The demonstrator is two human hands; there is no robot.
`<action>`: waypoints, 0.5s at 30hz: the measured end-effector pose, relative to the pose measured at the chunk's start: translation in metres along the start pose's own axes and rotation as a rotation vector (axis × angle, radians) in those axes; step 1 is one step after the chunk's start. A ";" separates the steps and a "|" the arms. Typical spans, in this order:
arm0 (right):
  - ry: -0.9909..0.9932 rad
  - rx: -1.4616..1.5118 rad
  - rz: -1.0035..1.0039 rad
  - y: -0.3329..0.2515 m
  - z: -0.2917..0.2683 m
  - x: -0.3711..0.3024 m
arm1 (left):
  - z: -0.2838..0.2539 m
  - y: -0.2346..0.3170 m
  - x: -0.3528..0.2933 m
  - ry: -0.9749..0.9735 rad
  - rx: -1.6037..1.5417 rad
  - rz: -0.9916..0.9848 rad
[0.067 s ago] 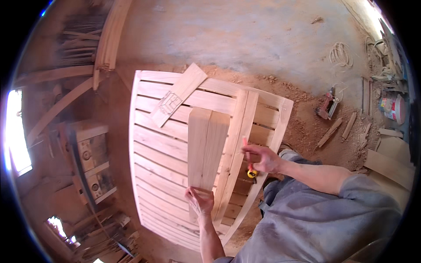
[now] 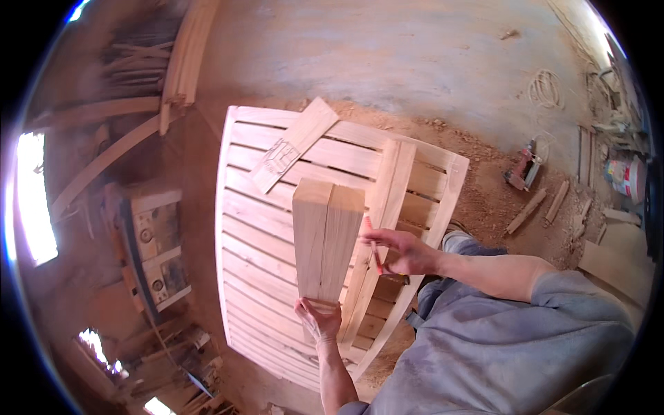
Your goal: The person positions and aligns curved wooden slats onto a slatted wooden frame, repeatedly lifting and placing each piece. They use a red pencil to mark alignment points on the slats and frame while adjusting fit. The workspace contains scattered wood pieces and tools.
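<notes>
I see the left hand (image 2: 321, 322) gripping the lower end of two paired timbers (image 2: 311, 238), mid-frame over the slatted panel (image 2: 252, 238). Right of them, the right hand (image 2: 408, 252) pinches a red pencil (image 2: 377, 259); steady timbers and a light pencil grip would help.

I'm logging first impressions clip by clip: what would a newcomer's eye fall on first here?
Two pale wooden blocks, side by side, loom at the centre, the left hand gripping their lower end. Just to their right, the right hand holds a slim red pencil. Beneath spreads a large slatted wooden panel, a loose board with a dark drawing across its far slats.
</notes>
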State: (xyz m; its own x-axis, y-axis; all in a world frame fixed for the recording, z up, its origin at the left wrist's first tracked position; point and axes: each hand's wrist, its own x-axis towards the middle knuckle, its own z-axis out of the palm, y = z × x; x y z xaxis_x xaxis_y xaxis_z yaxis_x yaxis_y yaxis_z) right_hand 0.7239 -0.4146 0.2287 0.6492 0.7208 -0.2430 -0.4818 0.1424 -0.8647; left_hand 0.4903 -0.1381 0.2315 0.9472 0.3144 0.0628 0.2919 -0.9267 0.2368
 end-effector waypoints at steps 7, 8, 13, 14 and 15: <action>-0.564 0.154 -0.246 -0.106 0.112 0.026 | -0.095 0.036 -0.021 0.239 -0.668 -0.587; -0.597 0.154 -0.265 -0.111 0.116 0.019 | -0.103 0.034 -0.032 0.318 -0.671 -0.570; -0.615 0.137 -0.435 -0.138 0.151 0.031 | -0.110 0.031 -0.048 0.502 0.083 -0.333; -0.656 0.172 -0.485 -0.149 0.173 0.028 | -0.101 0.033 -0.059 0.532 0.670 -0.273; -0.690 0.172 -0.554 -0.161 0.191 0.026 | -0.120 0.050 -0.045 0.629 0.730 -0.290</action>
State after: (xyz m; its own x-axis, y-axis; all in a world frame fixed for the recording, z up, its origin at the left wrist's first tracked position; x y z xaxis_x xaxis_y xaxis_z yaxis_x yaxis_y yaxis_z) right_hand 0.7058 -0.2888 0.4457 0.3438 0.7577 0.5546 -0.3221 0.6500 -0.6883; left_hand 0.4461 -0.1735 0.3565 0.6459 0.4045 0.6474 0.7100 -0.6299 -0.3148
